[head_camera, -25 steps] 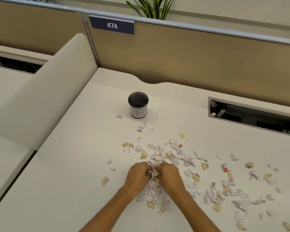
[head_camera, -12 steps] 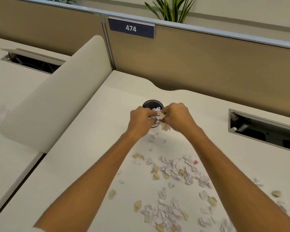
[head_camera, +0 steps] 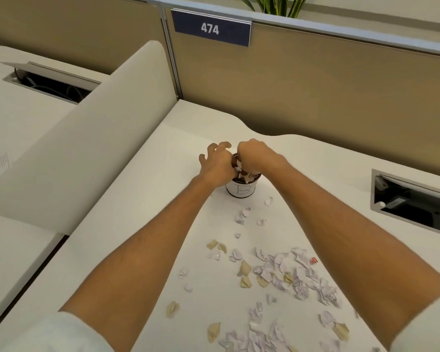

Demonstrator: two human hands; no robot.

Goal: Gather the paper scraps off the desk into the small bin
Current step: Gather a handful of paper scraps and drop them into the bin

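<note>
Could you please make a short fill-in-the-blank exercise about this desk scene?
1. Both hands are over the small bin, which bears the letter ____.
2. The blue sign on the partition reads ____.
3. Many paper scraps lie on the ____.
4. Behind the partition grows a green ____.

Missing words: B; 474; desk; plant

An office cubicle: tan partitions (head_camera: 315,92), number sign 474 (head_camera: 210,28), white bench (head_camera: 142,224) with cable hatch (head_camera: 414,199).

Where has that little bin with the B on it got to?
The small bin stands mid-desk in the head view, just under the left hand and right hand, beyond the scattered paper scraps.
</note>
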